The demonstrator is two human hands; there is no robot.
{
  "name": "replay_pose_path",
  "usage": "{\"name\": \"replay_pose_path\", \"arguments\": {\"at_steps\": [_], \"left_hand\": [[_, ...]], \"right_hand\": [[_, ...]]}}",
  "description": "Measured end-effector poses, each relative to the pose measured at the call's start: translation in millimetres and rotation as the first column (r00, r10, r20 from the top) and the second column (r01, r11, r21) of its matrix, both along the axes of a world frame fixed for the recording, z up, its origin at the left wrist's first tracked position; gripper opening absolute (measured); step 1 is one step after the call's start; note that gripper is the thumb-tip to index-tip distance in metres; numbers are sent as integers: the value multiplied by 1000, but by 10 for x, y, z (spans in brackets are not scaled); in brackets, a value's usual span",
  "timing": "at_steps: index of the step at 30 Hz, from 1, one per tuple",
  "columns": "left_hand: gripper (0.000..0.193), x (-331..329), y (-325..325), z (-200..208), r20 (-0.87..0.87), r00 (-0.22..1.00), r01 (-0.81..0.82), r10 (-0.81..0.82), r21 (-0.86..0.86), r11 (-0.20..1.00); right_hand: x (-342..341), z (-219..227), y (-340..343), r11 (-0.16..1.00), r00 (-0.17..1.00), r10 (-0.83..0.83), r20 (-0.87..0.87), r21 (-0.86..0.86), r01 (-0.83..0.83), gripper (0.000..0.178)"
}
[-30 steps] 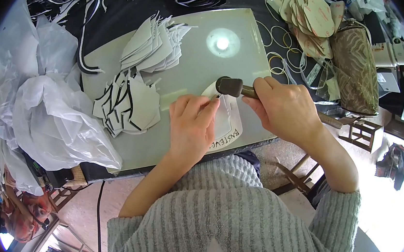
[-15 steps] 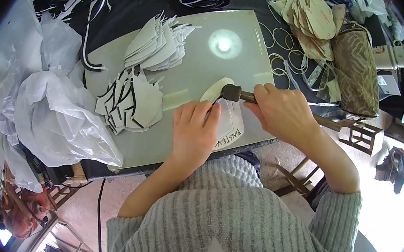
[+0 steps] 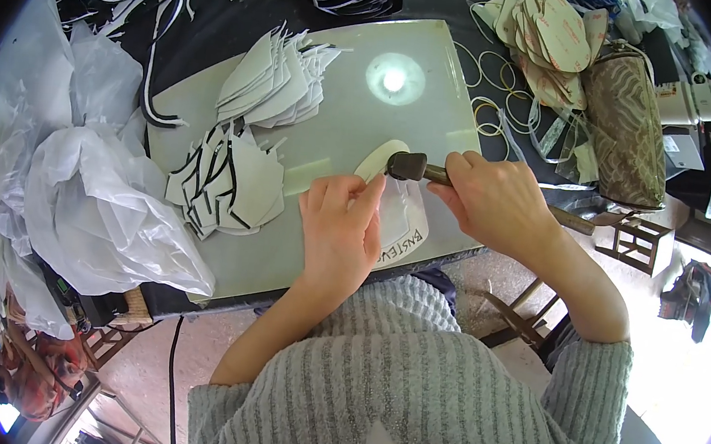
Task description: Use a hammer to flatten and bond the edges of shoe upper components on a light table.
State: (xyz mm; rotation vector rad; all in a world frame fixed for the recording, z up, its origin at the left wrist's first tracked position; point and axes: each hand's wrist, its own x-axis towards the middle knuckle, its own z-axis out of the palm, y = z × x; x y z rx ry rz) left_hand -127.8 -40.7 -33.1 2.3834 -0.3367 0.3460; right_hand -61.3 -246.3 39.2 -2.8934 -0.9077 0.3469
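My right hand [image 3: 499,200] is wrapped round the wooden handle of a hammer [image 3: 408,165]. The hammer's dark head rests on or just over a flat white rounded piece [image 3: 383,154] lying on the pale board [image 3: 358,111]. My left hand [image 3: 339,231] is at the same piece, thumb and forefinger pinched close beside the hammer head. What those fingertips hold is hidden. Under my hands lies a clear and white sheet [image 3: 411,227] with dark handwriting, at the board's near edge.
Left on the board are two stacks of white cut pieces [image 3: 270,85], the nearer stack [image 3: 239,185] with black strips. White plastic bags [image 3: 109,207] crowd the left. Rings of tape [image 3: 494,73], beige pieces [image 3: 553,31] and a patterned pouch [image 3: 625,128] lie on the right.
My left fingers have curled and drawn into a pinch by the hammer head, where they lay flatter before. The hammer has moved very slightly.
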Motion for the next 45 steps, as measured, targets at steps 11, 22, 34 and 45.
{"name": "replay_pose_path", "arguments": {"at_steps": [11, 22, 34, 45], "left_hand": [[35, -4, -30, -59, 106, 994, 6, -9, 31, 1000], [28, -42, 14, 8, 87, 994, -64, 61, 26, 998], [32, -59, -52, -9, 217, 975, -20, -47, 295, 955], [26, -79, -5, 4, 112, 992, -73, 65, 64, 995]], "right_hand": [[1, 38, 19, 999, 999, 34, 2, -6, -34, 33], [-41, 0, 14, 1000, 1000, 25, 12, 0, -25, 34], [-143, 35, 78, 996, 1000, -15, 23, 89, 13, 33], [-191, -91, 13, 994, 998, -56, 9, 90, 55, 33]]}}
